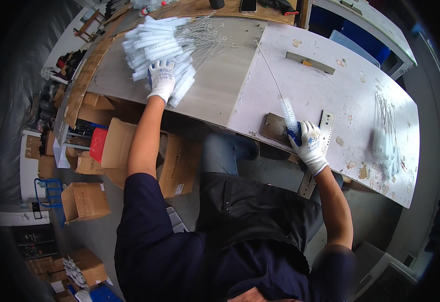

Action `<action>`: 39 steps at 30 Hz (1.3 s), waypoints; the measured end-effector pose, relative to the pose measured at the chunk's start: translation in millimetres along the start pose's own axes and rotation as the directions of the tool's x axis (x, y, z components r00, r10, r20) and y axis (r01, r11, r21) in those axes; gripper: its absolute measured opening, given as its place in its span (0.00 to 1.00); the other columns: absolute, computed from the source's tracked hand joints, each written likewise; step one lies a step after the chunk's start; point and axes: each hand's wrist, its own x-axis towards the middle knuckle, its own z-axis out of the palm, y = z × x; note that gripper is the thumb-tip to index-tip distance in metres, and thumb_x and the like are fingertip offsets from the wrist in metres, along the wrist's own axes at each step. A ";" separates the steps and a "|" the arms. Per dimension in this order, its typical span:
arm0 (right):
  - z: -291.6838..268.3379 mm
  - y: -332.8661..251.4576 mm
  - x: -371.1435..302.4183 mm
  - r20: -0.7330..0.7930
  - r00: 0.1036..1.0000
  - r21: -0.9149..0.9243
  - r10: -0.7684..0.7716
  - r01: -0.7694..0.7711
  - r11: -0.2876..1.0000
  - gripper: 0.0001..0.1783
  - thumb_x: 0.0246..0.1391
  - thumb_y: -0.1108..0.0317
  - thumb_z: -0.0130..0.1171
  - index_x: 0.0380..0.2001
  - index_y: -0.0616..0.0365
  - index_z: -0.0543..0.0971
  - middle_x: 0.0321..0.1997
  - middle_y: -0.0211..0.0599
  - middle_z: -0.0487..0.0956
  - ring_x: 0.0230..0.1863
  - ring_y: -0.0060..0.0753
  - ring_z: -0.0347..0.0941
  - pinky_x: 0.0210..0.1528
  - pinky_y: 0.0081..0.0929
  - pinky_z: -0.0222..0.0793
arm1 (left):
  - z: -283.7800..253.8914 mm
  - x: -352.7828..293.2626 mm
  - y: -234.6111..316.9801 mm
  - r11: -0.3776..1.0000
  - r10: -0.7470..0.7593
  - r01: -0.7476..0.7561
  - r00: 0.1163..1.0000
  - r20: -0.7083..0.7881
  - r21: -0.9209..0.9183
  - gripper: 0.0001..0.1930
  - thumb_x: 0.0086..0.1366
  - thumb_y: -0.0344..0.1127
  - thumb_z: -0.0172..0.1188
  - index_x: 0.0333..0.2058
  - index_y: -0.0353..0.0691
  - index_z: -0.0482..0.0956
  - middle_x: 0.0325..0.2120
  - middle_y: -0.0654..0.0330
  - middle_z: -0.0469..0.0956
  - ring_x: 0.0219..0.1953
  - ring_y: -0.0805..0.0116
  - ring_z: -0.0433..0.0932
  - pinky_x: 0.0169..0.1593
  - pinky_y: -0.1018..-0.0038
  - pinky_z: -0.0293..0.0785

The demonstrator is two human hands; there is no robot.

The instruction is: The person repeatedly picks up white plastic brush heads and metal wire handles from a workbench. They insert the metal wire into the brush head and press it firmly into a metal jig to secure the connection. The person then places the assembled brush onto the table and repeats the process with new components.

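A big heap of white-bristled wire brushes lies at the far left of the worktop, their looped wire handles fanned out to the right. My left hand, in a white and blue glove, rests on the heap's near side with its fingers spread over the bristles. My right hand, gloved alike, is closed around the bristled end of a single wire brush. That brush's long thin handle points away, up and to the left. Beside my right hand, a flat metal block sits near the table edge.
A perforated metal strip lies right of my right hand. Farther back is a metal bar. Several more wire brushes lie at the right. A phone is at the back; open cardboard boxes stand below the table's left part.
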 end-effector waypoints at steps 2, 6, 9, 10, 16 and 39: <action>-2.7 1.5 1.0 -0.005 1.000 0.000 0.016 -0.016 1.000 0.19 0.46 0.56 0.70 0.36 0.56 0.78 0.35 0.43 0.79 0.39 0.50 0.77 0.43 0.44 0.72 | -7.7 12.4 6.8 1.000 0.015 -0.014 0.997 0.071 -0.013 0.19 0.62 0.34 0.55 0.52 0.54 0.80 0.49 0.56 0.78 0.55 0.56 0.73 0.59 0.53 0.65; -4.6 3.9 -0.1 -0.076 0.996 0.043 0.036 -0.033 0.999 0.18 0.47 0.54 0.69 0.34 0.55 0.77 0.33 0.42 0.79 0.38 0.49 0.77 0.41 0.44 0.71 | -4.9 32.1 -5.7 0.973 0.151 -0.149 0.989 0.004 0.177 0.14 0.62 0.35 0.56 0.46 0.53 0.81 0.44 0.56 0.80 0.51 0.55 0.76 0.52 0.53 0.71; -20.0 12.0 -14.6 -0.083 0.990 0.122 0.111 -0.101 0.987 0.18 0.48 0.58 0.68 0.36 0.55 0.76 0.36 0.43 0.80 0.40 0.51 0.77 0.44 0.44 0.72 | -21.6 21.5 -17.3 0.966 0.207 -0.189 0.974 -0.089 0.178 0.12 0.61 0.33 0.55 0.40 0.51 0.83 0.41 0.56 0.80 0.51 0.56 0.76 0.53 0.58 0.69; -32.3 15.0 -20.1 -0.017 0.983 0.126 0.185 -0.181 0.975 0.18 0.48 0.59 0.68 0.38 0.55 0.76 0.37 0.43 0.79 0.41 0.51 0.77 0.45 0.44 0.72 | -41.9 14.6 -18.8 0.967 0.176 -0.168 0.984 -0.025 0.191 0.13 0.60 0.32 0.55 0.42 0.51 0.83 0.43 0.55 0.79 0.51 0.55 0.75 0.54 0.58 0.68; -129.6 94.1 -66.2 -0.319 0.906 -0.115 0.279 -0.329 0.937 0.16 0.51 0.58 0.69 0.31 0.55 0.75 0.32 0.41 0.79 0.36 0.48 0.78 0.38 0.44 0.73 | -61.9 -22.2 -31.1 0.990 -0.043 0.032 0.996 -0.072 -0.139 0.16 0.67 0.32 0.52 0.52 0.45 0.77 0.46 0.50 0.78 0.50 0.49 0.78 0.53 0.56 0.74; -59.3 9.0 -4.3 0.207 0.867 0.618 0.454 -0.475 0.626 0.13 0.59 0.62 0.63 0.38 0.62 0.84 0.30 0.41 0.83 0.32 0.33 0.81 0.38 0.31 0.74 | -174.8 -24.7 315.0 -0.780 0.316 0.472 0.864 0.393 -0.411 0.14 0.71 0.30 0.50 0.49 0.35 0.82 0.25 0.62 0.76 0.24 0.66 0.79 0.29 0.70 0.78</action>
